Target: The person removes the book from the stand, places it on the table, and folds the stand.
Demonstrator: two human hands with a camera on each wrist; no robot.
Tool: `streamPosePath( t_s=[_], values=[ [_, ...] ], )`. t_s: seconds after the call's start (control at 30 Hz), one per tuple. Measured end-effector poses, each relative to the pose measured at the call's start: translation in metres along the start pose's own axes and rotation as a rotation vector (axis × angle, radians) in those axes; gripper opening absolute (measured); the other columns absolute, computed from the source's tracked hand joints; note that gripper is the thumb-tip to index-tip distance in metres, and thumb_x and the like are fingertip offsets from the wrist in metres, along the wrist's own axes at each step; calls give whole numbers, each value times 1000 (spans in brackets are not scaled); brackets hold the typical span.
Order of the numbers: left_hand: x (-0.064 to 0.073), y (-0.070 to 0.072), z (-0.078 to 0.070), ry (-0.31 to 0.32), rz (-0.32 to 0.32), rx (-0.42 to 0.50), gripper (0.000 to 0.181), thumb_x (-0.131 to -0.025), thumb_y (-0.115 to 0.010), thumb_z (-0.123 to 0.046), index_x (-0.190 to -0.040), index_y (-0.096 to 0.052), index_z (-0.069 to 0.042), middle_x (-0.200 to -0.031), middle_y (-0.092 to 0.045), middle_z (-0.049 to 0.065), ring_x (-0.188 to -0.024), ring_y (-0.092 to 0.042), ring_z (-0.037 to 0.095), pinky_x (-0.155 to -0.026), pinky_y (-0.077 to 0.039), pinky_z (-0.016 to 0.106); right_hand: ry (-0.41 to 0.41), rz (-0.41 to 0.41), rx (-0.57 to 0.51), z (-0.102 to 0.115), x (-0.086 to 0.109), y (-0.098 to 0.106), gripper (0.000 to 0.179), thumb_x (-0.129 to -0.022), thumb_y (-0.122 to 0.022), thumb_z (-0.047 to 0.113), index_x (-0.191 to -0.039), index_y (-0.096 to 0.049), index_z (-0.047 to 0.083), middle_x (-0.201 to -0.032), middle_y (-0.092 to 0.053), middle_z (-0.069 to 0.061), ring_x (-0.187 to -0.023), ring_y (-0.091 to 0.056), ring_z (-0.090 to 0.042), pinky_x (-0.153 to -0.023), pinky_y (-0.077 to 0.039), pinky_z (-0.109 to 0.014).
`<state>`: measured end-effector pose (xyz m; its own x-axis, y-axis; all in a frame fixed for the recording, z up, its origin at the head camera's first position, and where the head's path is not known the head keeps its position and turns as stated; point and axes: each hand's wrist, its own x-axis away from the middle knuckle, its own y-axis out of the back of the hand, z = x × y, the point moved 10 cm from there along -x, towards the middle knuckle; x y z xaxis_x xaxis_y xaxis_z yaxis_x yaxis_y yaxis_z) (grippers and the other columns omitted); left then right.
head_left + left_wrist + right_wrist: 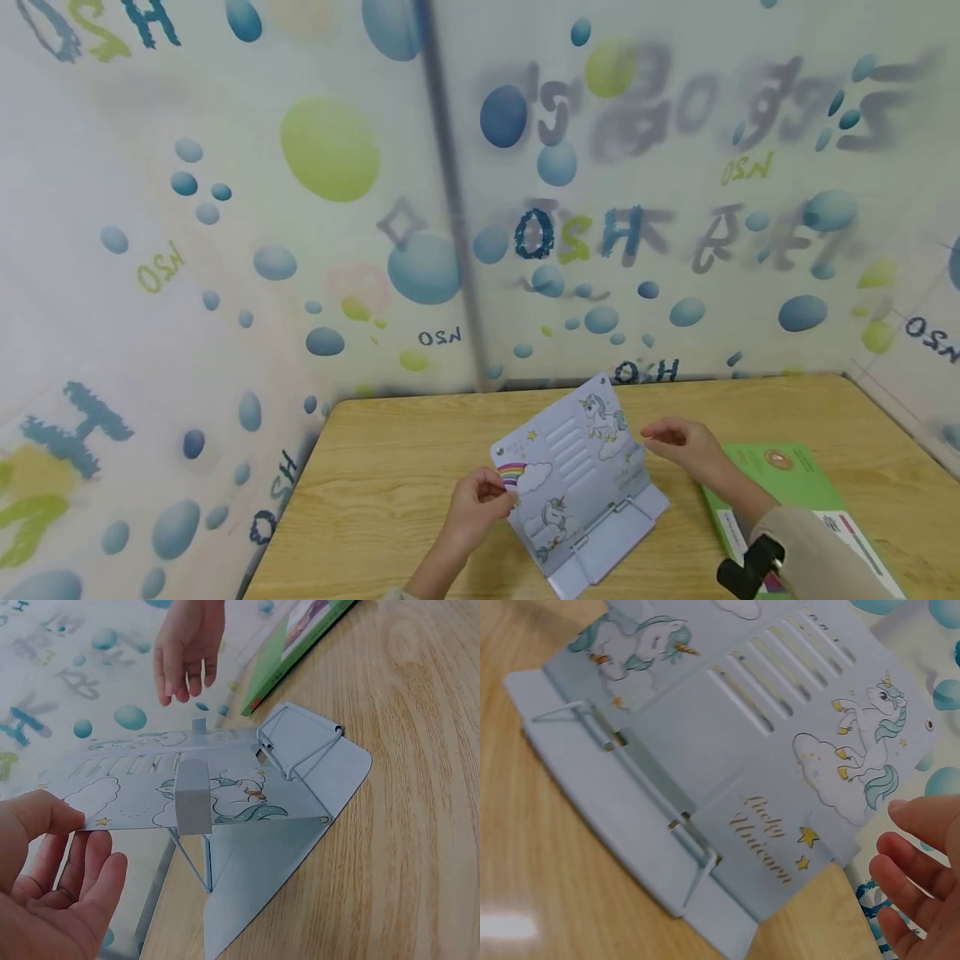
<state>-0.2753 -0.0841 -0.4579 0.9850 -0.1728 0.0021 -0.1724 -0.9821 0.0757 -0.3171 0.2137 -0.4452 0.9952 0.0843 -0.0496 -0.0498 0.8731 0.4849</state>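
Observation:
A white metal book stand (573, 467) with unicorn, cloud and rainbow prints stands tilted on the wooden table, its slotted back panel raised over a flat base (247, 877). My left hand (476, 504) pinches the panel's left edge between thumb and fingers, as the left wrist view shows from the side. Wire page holders (630, 750) run along the panel's lower edge. Beside the right edge is my right hand (678, 446), its fingers loosely bent with nothing between them; in the right wrist view its thumb (911, 814) is right by that edge.
A green and white book (787, 475) lies on the table (397, 450) at the right, partly under my right forearm. Behind the table hangs a pale curtain (337, 250) with blue and green dots, and it also rises along the left side.

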Motion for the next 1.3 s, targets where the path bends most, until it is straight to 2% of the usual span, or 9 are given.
streamPosePath(
  t_s=[0.2, 0.37, 0.6, 0.77, 0.83, 1.07, 1.3],
  values=[
    [1, 3, 0, 7, 6, 0, 15, -76, -61, 7, -84, -51, 14, -70, -54, 3, -60, -52, 10, -55, -46, 17, 19, 37, -58, -3, 19, -8, 22, -86, -64, 11, -99, -62, -6, -95, -63, -14, -78, -58, -15, -66, -50, -25],
    [2, 5, -2, 14, 5, 9, 16, -77, -61, 6, -85, -50, 15, -70, -53, 2, -60, -52, 10, -56, -46, 17, 37, 101, -98, -10, 31, -25, 24, -85, -65, 9, -99, -61, -9, -93, -63, -16, -76, -58, -10, -65, -50, -25],
    [9, 2, -19, 2, 18, 25, 16, -77, -61, 6, -85, -50, 15, -70, -53, 3, -61, -51, 11, -56, -46, 18, 121, 151, -84, -14, 43, -52, 19, -82, -67, 7, -94, -62, -7, -87, -63, -12, -73, -56, -4, -63, -49, -24],
    [6, 2, -14, 1, 23, 36, 17, -77, -62, 6, -85, -50, 15, -70, -54, 3, -61, -52, 10, -56, -45, 17, 138, 185, -64, -18, 51, -73, 19, -79, -70, 9, -90, -63, -4, -83, -63, -7, -71, -56, -5, -62, -49, -23],
    [5, 1, -13, -1, 24, 39, 17, -77, -62, 6, -85, -50, 16, -70, -54, 3, -61, -52, 10, -56, -45, 17, 114, 199, -59, -21, 53, -80, 18, -79, -71, 10, -90, -64, -2, -84, -62, -6, -71, -55, -5, -62, -49, -23],
    [9, -3, -23, -16, 32, 48, 19, -77, -60, 7, -86, -48, 18, -70, -53, 3, -59, -51, 8, -55, -44, 16, 80, 137, 0, -21, 59, -87, 19, -73, -74, 8, -87, -65, 0, -82, -62, -4, -68, -52, -4, -59, -47, -22],
    [0, -2, -1, -14, 33, 35, 18, -78, -61, 7, -86, -49, 17, -70, -53, 2, -60, -51, 8, -55, -45, 17, 80, 102, 33, -26, 59, -86, 20, -68, -76, 4, -85, -64, 2, -83, -60, -3, -71, -53, -7, -62, -47, -22]
  ],
)
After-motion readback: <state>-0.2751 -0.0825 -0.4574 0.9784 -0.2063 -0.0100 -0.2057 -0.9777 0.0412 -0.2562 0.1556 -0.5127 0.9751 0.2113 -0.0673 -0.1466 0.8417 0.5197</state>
